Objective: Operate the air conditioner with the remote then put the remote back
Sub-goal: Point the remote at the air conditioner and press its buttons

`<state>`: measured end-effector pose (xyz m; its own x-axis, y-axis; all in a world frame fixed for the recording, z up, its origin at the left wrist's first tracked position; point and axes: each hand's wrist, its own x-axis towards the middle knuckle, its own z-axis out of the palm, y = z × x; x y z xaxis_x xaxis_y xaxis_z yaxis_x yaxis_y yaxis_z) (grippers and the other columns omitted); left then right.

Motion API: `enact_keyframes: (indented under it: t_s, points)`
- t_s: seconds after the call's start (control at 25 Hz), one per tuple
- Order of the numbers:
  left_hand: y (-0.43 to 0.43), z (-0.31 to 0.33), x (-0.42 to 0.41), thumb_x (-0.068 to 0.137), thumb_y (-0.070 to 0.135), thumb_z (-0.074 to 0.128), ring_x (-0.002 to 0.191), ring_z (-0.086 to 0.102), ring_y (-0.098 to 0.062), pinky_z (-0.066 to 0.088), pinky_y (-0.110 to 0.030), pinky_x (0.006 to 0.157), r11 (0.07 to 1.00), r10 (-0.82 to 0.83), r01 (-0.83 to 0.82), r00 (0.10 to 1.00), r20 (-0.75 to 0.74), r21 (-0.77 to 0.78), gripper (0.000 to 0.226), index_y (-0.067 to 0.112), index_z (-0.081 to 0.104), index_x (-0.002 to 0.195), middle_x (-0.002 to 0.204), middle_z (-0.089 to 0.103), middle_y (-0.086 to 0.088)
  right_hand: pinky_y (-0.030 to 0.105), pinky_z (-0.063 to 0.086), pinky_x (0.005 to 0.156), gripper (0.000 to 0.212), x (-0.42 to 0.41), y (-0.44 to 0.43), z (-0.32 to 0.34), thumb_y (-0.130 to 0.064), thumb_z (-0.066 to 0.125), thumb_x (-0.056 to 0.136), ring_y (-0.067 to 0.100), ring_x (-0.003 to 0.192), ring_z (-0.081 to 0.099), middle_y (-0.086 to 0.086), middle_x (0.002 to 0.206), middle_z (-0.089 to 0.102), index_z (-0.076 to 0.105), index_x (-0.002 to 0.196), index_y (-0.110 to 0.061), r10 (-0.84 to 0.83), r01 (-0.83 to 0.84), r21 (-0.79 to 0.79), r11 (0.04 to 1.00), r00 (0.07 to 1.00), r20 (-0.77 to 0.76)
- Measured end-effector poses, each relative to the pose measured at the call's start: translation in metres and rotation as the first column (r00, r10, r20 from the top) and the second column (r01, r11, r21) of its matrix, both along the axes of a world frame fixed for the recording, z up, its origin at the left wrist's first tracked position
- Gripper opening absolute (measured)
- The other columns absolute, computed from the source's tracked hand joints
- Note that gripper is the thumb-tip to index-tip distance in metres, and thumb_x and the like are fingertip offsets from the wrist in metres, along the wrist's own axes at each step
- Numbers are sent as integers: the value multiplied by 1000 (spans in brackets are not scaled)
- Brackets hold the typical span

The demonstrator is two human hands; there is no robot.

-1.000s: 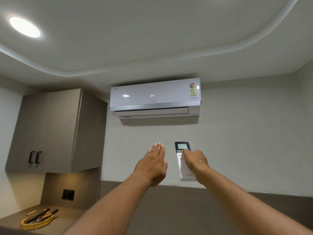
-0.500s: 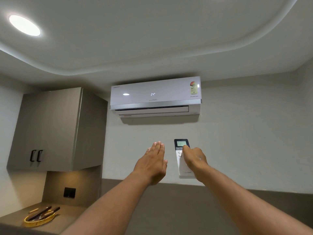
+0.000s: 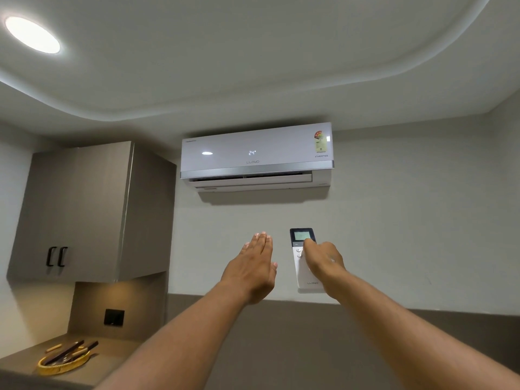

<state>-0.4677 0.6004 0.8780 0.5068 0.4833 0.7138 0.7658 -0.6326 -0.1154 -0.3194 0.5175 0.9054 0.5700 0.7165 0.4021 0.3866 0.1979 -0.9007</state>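
Observation:
A white wall-mounted air conditioner (image 3: 256, 156) hangs high on the wall, its display reading 24 and its bottom flap slightly open. Below it I hold up a white remote (image 3: 303, 266) with a dark top and a lit screen. My right hand (image 3: 323, 258) grips the remote, thumb on the buttons under the screen. My left hand (image 3: 253, 270) is raised to the left of the remote, flat, fingers together and pointing up, holding nothing.
A grey wall cabinet (image 3: 84, 212) with two black handles hangs at the left. Under it a counter (image 3: 25, 361) carries a yellow-rimmed basket (image 3: 64, 361) of dark utensils. A black socket plate (image 3: 114, 317) sits on the backsplash. A round ceiling light (image 3: 32, 34) glows.
The air conditioner's bottom flap has opened slightly. Both hands and the remote keep almost the same pose, and the view has tilted up a little.

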Motion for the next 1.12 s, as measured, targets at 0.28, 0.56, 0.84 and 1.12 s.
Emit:
enact_keyframes:
  t_s: [0.28,0.56,0.84,1.12]
  points:
    - [2,4,2,100,39,20,147,-8,-17,-4,-29,112,1000,3,-3,1000,1,21,63,13,-4,153,162,-8,-4,27,43,56,26,0,3,2,-28,43,91,26,68,58,9,82,64,61,91,-10,-6,6,0,1000,1000,4]
    - [0,7,0,100,38,20,147,-8,-17,-3,-30,114,1000,3,-3,1000,-6,24,63,13,-4,153,162,-8,-5,27,44,56,22,5,2,2,-26,44,88,26,67,58,9,81,63,59,85,-10,10,-10,-8,1000,1000,-16]
    - [-6,14,6,101,38,20,147,-7,-17,-3,-31,114,999,9,-8,1000,-14,33,63,13,-3,153,162,-7,-5,29,46,61,26,5,2,6,-28,44,91,29,74,60,12,88,65,61,97,-9,8,-9,-5,1000,1000,-7]
    - [-6,21,5,100,38,19,147,-8,-17,-3,-31,114,999,13,-12,1000,-9,40,63,12,-4,153,162,-8,-6,29,45,60,21,9,0,13,-25,44,88,28,69,58,11,82,63,58,84,-10,17,-17,4,1000,999,-27]
